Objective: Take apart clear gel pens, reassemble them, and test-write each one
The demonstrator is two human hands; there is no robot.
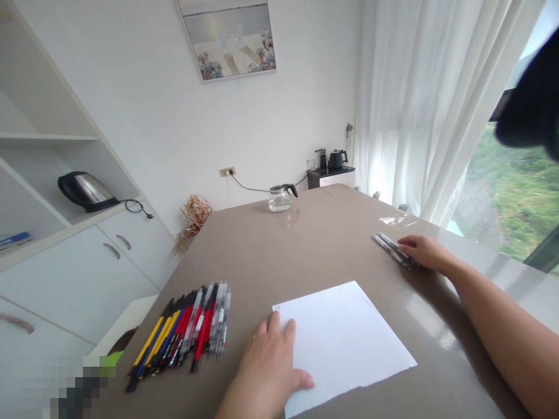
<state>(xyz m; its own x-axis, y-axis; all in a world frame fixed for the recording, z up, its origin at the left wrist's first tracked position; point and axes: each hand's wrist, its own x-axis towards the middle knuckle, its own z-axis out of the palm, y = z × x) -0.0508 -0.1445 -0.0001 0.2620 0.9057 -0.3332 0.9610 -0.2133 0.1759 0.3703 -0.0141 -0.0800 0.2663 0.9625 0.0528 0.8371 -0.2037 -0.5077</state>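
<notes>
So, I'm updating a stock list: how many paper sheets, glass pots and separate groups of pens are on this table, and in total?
White four-sided paper sheet: 1
Clear glass pot with black handle: 1
Multicoloured slim-pen group plus clear-and-black slim-pen group at the right hand: 2
Total: 4

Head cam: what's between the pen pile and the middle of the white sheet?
The left hand, lying over the left edge of the sheet; brown tabletop separates it from the pens.
</notes>
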